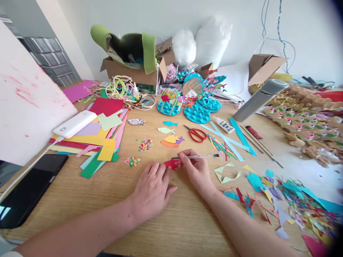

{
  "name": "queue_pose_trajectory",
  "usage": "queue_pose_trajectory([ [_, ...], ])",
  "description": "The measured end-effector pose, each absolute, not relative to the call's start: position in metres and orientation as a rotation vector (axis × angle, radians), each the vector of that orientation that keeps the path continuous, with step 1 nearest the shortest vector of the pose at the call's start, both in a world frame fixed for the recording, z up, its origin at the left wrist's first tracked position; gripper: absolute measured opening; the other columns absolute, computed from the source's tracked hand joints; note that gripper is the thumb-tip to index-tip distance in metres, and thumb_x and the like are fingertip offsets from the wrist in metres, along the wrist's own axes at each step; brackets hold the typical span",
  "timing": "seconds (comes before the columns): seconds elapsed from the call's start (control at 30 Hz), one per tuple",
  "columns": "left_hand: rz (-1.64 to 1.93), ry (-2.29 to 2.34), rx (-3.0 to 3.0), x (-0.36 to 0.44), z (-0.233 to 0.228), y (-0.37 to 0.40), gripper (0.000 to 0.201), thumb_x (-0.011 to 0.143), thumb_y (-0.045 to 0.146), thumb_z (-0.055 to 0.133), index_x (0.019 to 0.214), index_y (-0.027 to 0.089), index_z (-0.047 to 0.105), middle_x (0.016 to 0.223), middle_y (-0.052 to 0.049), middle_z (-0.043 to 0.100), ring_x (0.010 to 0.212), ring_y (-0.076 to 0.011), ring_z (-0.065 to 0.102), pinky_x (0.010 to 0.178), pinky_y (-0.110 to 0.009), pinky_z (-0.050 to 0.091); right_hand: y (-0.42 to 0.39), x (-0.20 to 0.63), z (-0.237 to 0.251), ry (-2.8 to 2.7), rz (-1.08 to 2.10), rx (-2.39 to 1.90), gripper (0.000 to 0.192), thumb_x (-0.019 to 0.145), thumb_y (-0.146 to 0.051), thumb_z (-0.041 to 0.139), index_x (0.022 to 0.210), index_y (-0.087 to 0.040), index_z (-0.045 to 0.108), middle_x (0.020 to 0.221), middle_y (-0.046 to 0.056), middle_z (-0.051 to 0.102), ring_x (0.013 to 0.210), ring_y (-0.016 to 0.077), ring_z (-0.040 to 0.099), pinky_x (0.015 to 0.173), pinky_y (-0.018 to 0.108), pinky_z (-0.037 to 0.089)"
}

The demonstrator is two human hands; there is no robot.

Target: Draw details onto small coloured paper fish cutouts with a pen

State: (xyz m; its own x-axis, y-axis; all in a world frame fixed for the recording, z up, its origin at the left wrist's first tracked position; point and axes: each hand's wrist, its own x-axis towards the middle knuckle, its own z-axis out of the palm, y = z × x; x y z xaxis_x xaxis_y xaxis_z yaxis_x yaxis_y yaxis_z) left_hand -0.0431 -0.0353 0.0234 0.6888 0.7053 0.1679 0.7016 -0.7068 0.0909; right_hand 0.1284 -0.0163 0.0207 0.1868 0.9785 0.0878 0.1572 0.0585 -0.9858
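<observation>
My left hand [152, 185] rests palm down on the wooden table, its fingers stretched forward and the thumb apart. Its fingertips touch a red paper fish [169, 164], partly covered by both hands. Between the thumb and fingers of my right hand [197, 171] is a slim pen with a clear barrel [206, 156], held nearly level above the fish. The pen's dark tip points left. Just beyond lie cut paper fish: a yellow one [171, 139] on an orange one [168, 143], a purple one [180, 139], a pale green one [165, 130] and a blue one [170, 124].
Red-handled scissors [197, 134], a glue bottle [223, 125] and paper strips [227, 139] lie beyond my right hand. Paper scraps [268, 192] spread at right, near a grey flask [259, 100]. Confetti piles [145, 144], coloured sheets [107, 107], a power bank [75, 124] and a phone [32, 189] are at left.
</observation>
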Motion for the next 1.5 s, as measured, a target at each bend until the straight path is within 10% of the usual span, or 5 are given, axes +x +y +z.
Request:
queue_pose_trajectory([
  [1.5,0.174,1.195,2.829,-0.046,0.027,-0.032,0.046,0.095,0.043,0.04,0.131,0.016,0.051,0.092,-0.009,0.054,0.087,-0.0255,0.045,0.074,-0.041,0.04,-0.021,0.12,0.016,-1.137,1.095,-1.324,0.024,0.079,-0.035,0.065,0.071,-0.021,0.047,0.046,-0.007,0.051,0.032,0.0077,0.044,0.031,0.018,0.032],
])
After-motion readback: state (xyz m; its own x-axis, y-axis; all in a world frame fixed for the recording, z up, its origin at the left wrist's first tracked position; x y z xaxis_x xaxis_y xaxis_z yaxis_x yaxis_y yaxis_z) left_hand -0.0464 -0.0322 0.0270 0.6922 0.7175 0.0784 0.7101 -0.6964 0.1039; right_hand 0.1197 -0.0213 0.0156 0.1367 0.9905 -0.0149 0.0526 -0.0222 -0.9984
